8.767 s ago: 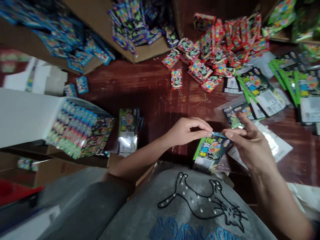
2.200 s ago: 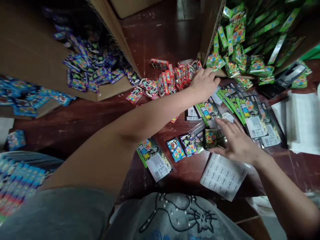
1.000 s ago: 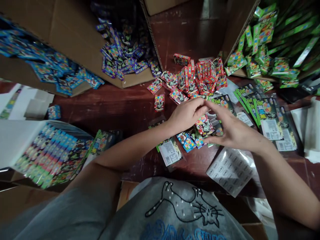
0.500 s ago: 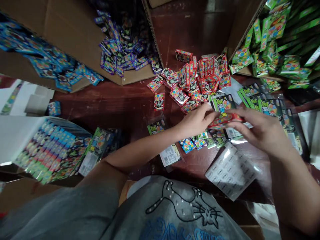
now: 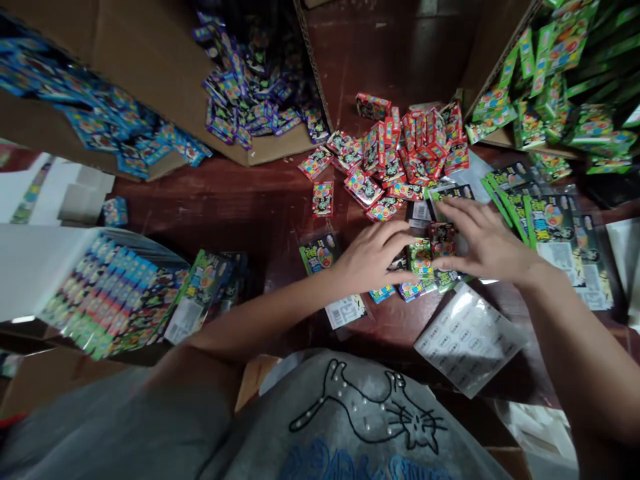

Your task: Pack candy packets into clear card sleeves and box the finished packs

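My left hand (image 5: 373, 257) and my right hand (image 5: 480, 237) lie low over a short row of small packs on the dark red table (image 5: 240, 207). Between them sit a green pack (image 5: 420, 257) and a red pack (image 5: 443, 239); a blue pack (image 5: 383, 293) and another small pack (image 5: 413, 289) peek out below my left hand. My right fingers are spread flat, touching the red pack. My left fingers are curved over the packs and grip nothing I can see. A larger green-edged bag (image 5: 320, 253) lies just left of my left hand.
A heap of red packs (image 5: 400, 150) lies behind my hands. Cardboard boxes hold purple packs (image 5: 250, 87), blue packs (image 5: 100, 127) and green packs (image 5: 550, 87). Green-edged bags (image 5: 545, 213) fan out on the right. A sticker sheet (image 5: 467, 340) lies near me. A white carton of filled bags (image 5: 125, 293) stands left.
Half a second ago both hands held a red pack lifted between them; now it lies on the table in the row and both hands are lowered flat over the packs.
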Demonstrator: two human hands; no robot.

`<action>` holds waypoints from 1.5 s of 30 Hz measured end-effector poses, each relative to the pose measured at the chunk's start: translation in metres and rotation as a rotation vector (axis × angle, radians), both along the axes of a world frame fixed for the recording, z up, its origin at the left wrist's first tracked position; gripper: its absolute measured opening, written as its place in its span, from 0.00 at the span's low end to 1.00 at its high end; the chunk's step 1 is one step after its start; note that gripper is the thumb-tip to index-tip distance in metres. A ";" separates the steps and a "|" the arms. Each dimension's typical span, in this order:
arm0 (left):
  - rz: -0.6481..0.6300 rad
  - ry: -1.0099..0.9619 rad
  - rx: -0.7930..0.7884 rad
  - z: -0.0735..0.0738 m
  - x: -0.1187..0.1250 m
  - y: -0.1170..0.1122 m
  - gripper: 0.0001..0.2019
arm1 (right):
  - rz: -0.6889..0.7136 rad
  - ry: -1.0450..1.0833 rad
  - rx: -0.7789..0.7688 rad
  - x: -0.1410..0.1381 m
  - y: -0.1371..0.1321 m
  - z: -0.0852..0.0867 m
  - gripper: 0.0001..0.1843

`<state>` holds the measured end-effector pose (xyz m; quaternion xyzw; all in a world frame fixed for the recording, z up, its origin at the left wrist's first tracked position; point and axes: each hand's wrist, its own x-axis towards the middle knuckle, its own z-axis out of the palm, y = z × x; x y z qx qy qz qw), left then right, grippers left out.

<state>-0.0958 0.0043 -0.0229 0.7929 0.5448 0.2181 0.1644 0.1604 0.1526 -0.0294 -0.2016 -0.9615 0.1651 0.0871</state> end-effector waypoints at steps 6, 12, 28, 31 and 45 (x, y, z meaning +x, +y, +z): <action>-0.385 0.391 -0.280 0.028 -0.089 -0.056 0.50 | 0.204 -0.163 0.001 -0.013 -0.041 0.006 0.53; -0.357 0.508 -0.249 0.026 -0.092 -0.077 0.37 | 0.164 -0.207 0.047 -0.015 -0.030 0.009 0.46; 0.470 0.214 -0.444 -0.006 -0.048 -0.206 0.54 | 0.472 -0.131 -0.113 -0.078 -0.074 -0.023 0.44; 0.514 0.177 -0.404 -0.014 -0.044 -0.210 0.53 | 0.312 -0.038 -0.086 -0.093 -0.084 -0.020 0.48; 0.401 0.163 -0.307 -0.019 -0.052 -0.202 0.50 | 0.212 -0.082 -0.262 -0.058 -0.171 -0.009 0.48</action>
